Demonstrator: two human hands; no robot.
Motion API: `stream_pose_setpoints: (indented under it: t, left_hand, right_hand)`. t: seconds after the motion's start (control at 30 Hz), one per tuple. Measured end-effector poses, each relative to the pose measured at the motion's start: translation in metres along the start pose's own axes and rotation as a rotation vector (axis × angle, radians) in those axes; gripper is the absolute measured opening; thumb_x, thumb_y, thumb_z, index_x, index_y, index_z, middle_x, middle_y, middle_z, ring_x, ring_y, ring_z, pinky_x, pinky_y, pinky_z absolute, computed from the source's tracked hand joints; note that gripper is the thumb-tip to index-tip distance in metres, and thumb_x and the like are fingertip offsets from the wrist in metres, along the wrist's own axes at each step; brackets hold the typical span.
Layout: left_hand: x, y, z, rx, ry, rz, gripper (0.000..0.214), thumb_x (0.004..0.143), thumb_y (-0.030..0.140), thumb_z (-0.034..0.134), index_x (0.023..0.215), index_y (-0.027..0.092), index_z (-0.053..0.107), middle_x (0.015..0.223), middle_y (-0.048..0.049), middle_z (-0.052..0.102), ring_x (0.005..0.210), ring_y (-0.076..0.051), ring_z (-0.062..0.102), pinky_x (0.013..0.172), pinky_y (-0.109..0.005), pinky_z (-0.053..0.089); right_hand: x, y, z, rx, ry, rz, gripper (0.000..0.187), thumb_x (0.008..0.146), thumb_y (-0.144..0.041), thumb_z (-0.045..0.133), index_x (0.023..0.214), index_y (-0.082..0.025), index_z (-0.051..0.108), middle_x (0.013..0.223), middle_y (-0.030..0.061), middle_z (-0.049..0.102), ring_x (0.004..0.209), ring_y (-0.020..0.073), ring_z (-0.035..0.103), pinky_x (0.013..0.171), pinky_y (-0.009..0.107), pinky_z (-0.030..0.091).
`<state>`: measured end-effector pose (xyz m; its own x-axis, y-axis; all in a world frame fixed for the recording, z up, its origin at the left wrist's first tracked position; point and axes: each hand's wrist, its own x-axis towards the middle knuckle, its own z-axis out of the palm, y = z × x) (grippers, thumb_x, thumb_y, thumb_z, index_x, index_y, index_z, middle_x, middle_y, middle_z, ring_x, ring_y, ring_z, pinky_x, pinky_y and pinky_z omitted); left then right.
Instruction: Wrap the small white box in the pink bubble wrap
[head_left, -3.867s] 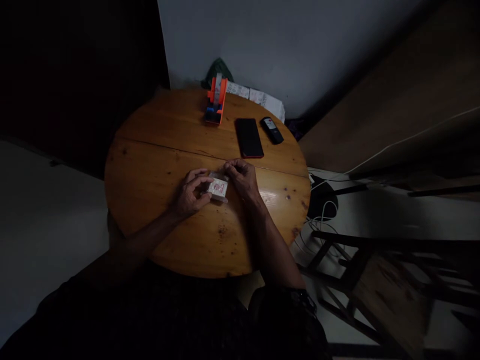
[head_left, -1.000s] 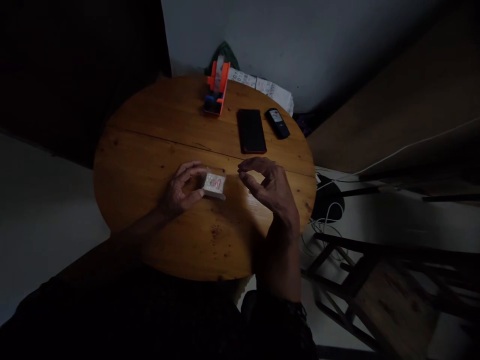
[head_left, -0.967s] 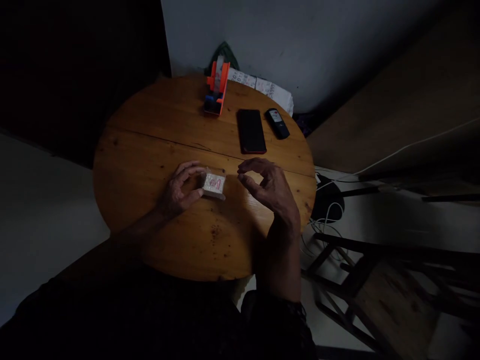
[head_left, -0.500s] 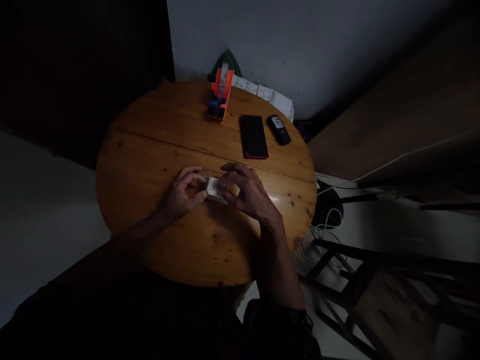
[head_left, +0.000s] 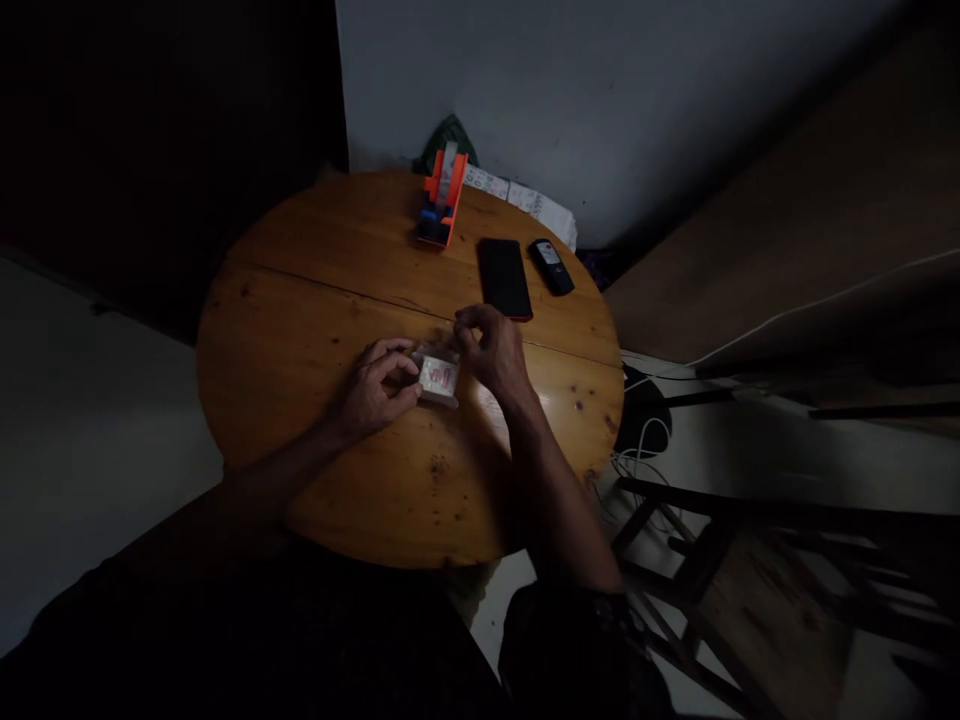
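Note:
A small white box [head_left: 438, 377] with red print on its top lies near the middle of the round wooden table [head_left: 300, 330]. Around its left end my left hand [head_left: 379, 388] is closed, thumb and fingertips at the box's side. A see-through plastic piece [head_left: 444, 346] shows faintly along the box's far edge. My right hand [head_left: 491, 348] is raised just beyond the box's right end, thumb and forefinger pinched together at that plastic; dim light blurs how it joins the box.
An orange and blue tape dispenser [head_left: 444, 198] stands at the table's back. A black phone [head_left: 505, 278] and a dark remote control [head_left: 552, 267] lie at the back right. Printed white paper or sacking [head_left: 544, 207] is by the wall. A wooden chair [head_left: 772, 590] stands to the right.
My right hand has lifted off the box, moving right and away from me, its fingers now pinched. The box's red-printed top is uncovered. My left hand stays at the box.

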<state>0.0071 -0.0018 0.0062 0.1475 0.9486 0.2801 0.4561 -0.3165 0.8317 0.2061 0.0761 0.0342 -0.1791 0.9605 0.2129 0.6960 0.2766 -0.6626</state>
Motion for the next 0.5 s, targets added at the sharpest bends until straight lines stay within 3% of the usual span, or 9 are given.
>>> stream_pose_setpoints:
  t: [0.1,0.2,0.33,0.43,0.5]
  left_hand:
    - [-0.001,-0.001,0.000,-0.008,0.004,0.021,0.014,0.078,0.029,0.066,0.089,0.020,0.064,0.126,-0.0125,0.062,0.120,-0.028,0.062,0.106,-0.047,0.049]
    - [-0.003,-0.002,0.001,-0.029,0.007,0.034,0.020,0.077,0.029,0.066,0.094,0.019,0.064,0.126,-0.0125,0.062,0.120,-0.028,0.061,0.105,-0.047,0.050]
    - [-0.003,-0.003,0.002,-0.043,0.042,0.005,0.036,0.079,0.033,0.065,0.111,0.018,0.063,0.125,-0.0120,0.063,0.120,-0.028,0.061,0.104,-0.046,0.050]
    - [-0.002,-0.004,0.002,-0.030,0.019,-0.046,0.046,0.081,0.039,0.063,0.122,0.018,0.062,0.130,-0.0129,0.062,0.125,-0.029,0.058,0.105,-0.046,0.050]
    - [-0.001,-0.003,0.001,-0.034,0.001,-0.079,0.049,0.081,0.041,0.063,0.125,0.018,0.063,0.135,-0.0135,0.060,0.128,-0.030,0.056,0.104,-0.045,0.051]
  right_hand:
    - [0.015,0.009,-0.010,-0.116,0.088,0.072,0.016,0.089,-0.028,0.059,0.097,-0.019,0.070,0.100,0.0097,0.074,0.094,0.0255,0.067,0.087,0.041,0.052]
    - [0.003,0.010,-0.031,-0.044,0.114,0.068,0.023,0.094,-0.038,0.057,0.103,-0.021,0.070,0.098,0.0072,0.074,0.089,0.0223,0.067,0.084,0.038,0.053]
    - [-0.040,0.002,-0.045,0.075,-0.082,0.118,0.027,0.093,-0.040,0.057,0.091,-0.018,0.071,0.084,0.0059,0.073,0.078,0.0200,0.067,0.074,0.035,0.053]
    - [-0.061,-0.006,-0.036,0.087,-0.144,0.153,0.033,0.090,-0.044,0.062,0.104,-0.016,0.072,0.100,0.0100,0.074,0.081,0.0206,0.068,0.072,0.034,0.054]
    - [-0.064,-0.012,-0.026,0.038,-0.147,0.085,0.042,0.088,-0.046,0.067,0.116,-0.015,0.069,0.116,0.0138,0.071,0.091,0.0231,0.068,0.078,0.036,0.054]
